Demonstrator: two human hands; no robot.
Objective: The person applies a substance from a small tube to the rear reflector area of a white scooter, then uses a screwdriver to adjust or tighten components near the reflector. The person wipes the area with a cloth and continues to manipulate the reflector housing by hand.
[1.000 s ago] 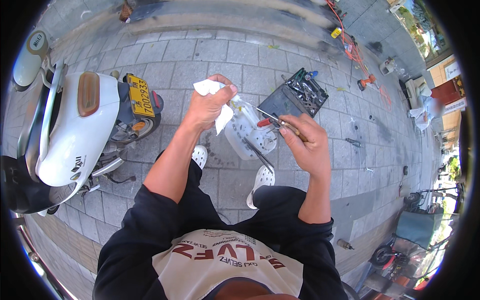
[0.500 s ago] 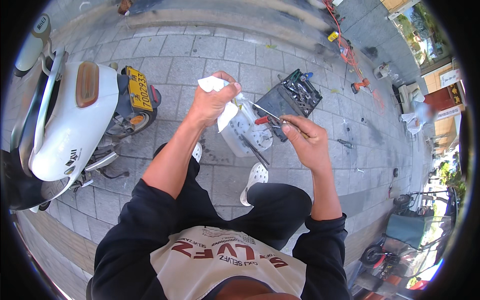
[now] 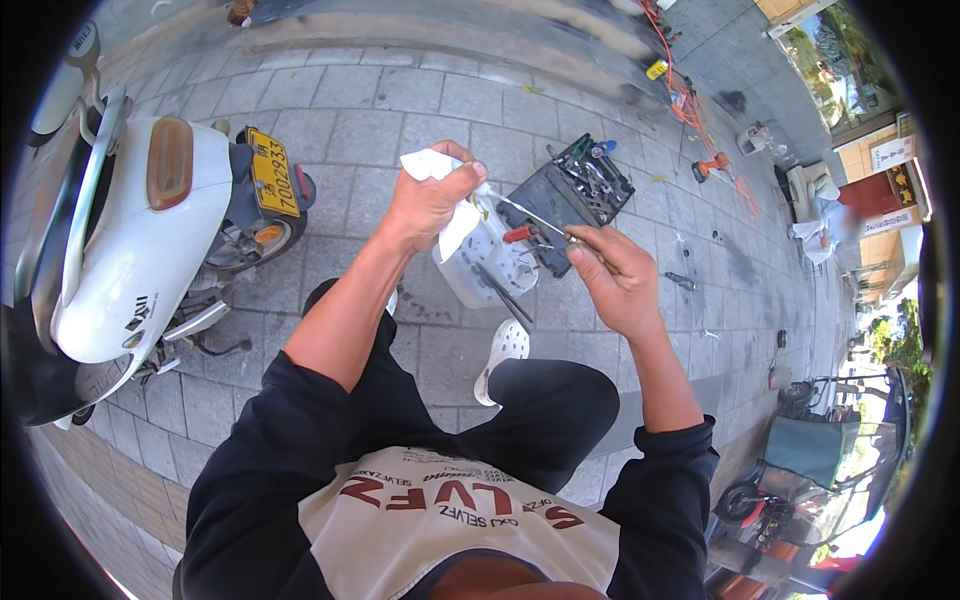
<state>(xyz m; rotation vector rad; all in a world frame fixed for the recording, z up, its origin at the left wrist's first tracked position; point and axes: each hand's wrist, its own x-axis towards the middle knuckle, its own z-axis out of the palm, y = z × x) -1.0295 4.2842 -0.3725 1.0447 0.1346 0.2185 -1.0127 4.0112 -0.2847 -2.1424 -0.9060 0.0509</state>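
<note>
My left hand (image 3: pixel 430 210) is closed on a white tissue (image 3: pixel 455 232) and a small pale piece at its fingertips. My right hand (image 3: pixel 620 280) grips a thin metal tool (image 3: pixel 535 216) with a brownish handle, its shaft reaching up-left to the left hand's fingers. Below them a translucent plastic container (image 3: pixel 465 280) stands on the paving, with dark bits inside, slim black rods (image 3: pixel 505 300) across it and a red-handled tool (image 3: pixel 518 233) at its upper right. Just beyond lies an open black toolbox (image 3: pixel 590 170) of metal tools.
A white scooter (image 3: pixel 140 260) stands close on my left. Up right are an orange drill (image 3: pixel 710 165), an orange cord (image 3: pixel 683 105) and a yellow can (image 3: pixel 656 70). A loose tool (image 3: pixel 680 281) lies right of me. A person (image 3: pixel 820 230) is far right; a covered vehicle (image 3: pixel 810 450) stands lower right.
The surroundings have shifted slightly left and up in the view. Both hands keep their holds on the tissue and the thin tool; my right forearm has swung a little outward to the right.
</note>
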